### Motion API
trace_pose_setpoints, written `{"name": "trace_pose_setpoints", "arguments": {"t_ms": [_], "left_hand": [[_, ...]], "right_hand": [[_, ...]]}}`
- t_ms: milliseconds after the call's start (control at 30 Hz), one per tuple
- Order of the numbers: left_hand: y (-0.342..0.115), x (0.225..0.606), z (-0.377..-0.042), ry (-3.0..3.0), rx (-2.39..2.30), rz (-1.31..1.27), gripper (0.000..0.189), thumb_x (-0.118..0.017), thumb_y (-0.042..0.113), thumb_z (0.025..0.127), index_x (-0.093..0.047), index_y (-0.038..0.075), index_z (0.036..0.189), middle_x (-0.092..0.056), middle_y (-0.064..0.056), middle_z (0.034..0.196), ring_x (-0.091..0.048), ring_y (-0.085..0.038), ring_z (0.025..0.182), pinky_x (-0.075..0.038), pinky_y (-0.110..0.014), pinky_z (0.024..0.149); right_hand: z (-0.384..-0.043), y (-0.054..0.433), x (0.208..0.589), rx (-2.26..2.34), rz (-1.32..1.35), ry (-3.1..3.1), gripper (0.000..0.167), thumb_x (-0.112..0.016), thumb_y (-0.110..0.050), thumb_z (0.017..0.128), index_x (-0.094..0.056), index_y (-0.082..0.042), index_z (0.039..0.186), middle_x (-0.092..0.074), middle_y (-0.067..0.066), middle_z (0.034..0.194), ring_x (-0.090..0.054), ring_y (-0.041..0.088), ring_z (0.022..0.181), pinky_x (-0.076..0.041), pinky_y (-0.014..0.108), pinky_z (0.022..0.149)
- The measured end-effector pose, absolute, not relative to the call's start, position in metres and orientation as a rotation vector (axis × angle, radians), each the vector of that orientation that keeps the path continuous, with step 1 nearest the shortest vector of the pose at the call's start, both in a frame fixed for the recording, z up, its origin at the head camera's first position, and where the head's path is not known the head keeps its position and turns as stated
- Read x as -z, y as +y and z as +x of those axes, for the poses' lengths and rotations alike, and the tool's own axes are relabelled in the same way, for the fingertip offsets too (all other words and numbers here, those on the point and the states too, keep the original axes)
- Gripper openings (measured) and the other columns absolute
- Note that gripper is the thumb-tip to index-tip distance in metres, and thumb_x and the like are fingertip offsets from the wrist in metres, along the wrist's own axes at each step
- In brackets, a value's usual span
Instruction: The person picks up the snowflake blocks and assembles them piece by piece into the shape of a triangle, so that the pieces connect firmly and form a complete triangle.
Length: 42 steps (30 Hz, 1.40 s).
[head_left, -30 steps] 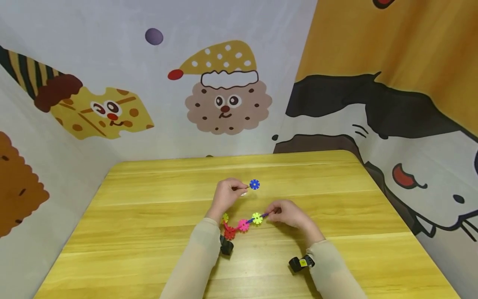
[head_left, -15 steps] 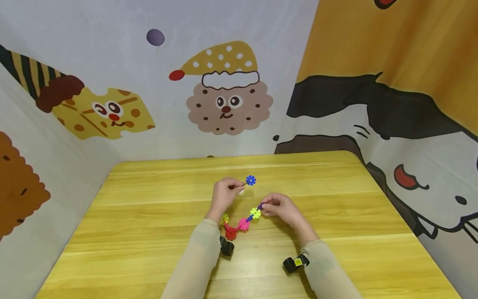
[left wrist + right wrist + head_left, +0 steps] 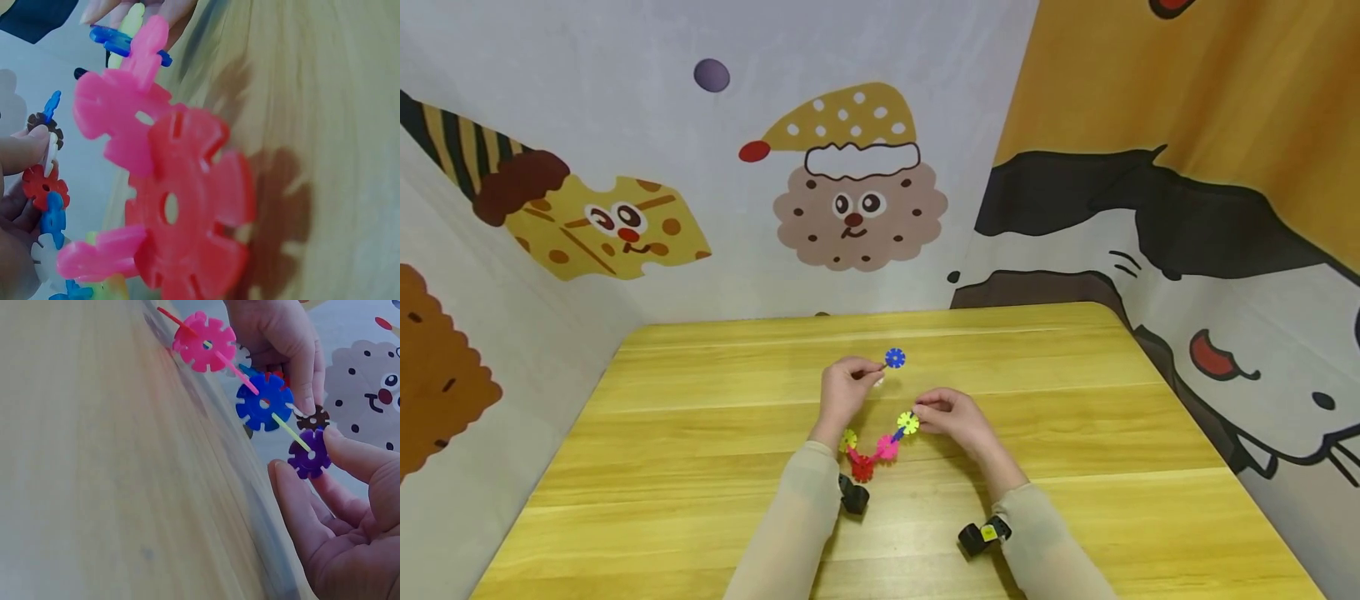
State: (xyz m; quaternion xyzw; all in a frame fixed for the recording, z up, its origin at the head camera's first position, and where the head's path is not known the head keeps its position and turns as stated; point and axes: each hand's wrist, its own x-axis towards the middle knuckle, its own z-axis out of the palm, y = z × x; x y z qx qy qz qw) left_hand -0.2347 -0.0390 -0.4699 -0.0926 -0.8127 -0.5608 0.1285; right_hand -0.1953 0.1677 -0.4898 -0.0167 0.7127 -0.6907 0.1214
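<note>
A chain of interlocked plastic snowflake discs runs between my hands. My left hand pinches it near a brown disc and a white one, with a blue disc sticking out past the fingertips. From there the chain hangs below the hand and curves through a red disc, a pink disc and a yellow disc. At its other end my right hand holds a purple disc between thumb and fingers. In the right wrist view, the purple and brown discs appear close together; whether they touch I cannot tell.
Below the hands lies a wooden table, its far edge against a cartoon-printed curtain. Each wrist wears a black camera, the left one and the right one both near the tabletop.
My right hand has moved left and slightly away from me, bringing the purple end nearer the left hand. My left hand has shifted a little left with the blue disc.
</note>
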Motion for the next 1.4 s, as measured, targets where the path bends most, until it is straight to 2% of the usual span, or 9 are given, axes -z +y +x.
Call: {"name": "trace_pose_setpoints", "arguments": {"t_ms": [167,700,967,1400], "left_hand": [[-0.039,0.471,-0.235,-2.347,1.646,-0.214,0.007,-0.079,0.002,0.082,-0.078,0.003,0.089,-0.073,-0.008,0.089,-0.065,-0.020,0.080,-0.056,-0.030,0.071],[-0.038,0.471,-0.235,-2.284,1.677,-0.143,0.008,-0.080,0.001,0.081,-0.078,0.002,0.088,-0.073,-0.010,0.091,-0.066,-0.023,0.082,-0.057,-0.029,0.073],[-0.035,0.468,-0.231,-2.257,1.695,-0.183,0.009,-0.079,0.000,0.081,-0.077,0.003,0.089,-0.072,-0.010,0.090,-0.066,-0.024,0.083,-0.057,-0.032,0.076],[-0.027,0.468,-0.229,-2.198,1.748,-0.190,0.011,-0.078,-0.001,0.082,-0.077,0.001,0.093,-0.072,-0.011,0.092,-0.067,-0.024,0.084,-0.057,-0.028,0.075]], "right_hand": [[-0.199,0.162,0.486,2.020,-0.017,2.131,0.036,-0.074,-0.008,0.089,-0.060,0.012,0.117,-0.064,0.017,0.102,-0.065,0.021,0.086,-0.058,0.036,0.080],[-0.204,0.148,0.479,2.095,0.011,2.212,0.037,-0.072,-0.007,0.091,-0.060,0.012,0.119,-0.064,0.019,0.107,-0.063,0.023,0.092,-0.057,0.030,0.080],[-0.215,0.141,0.473,2.083,0.007,2.264,0.040,-0.074,-0.010,0.090,-0.061,0.009,0.123,-0.065,0.020,0.113,-0.064,0.024,0.098,-0.056,0.033,0.085],[-0.231,0.141,0.470,2.034,-0.096,2.353,0.041,-0.074,-0.011,0.090,-0.062,0.006,0.125,-0.066,0.022,0.118,-0.063,0.033,0.109,-0.053,0.035,0.092]]}}
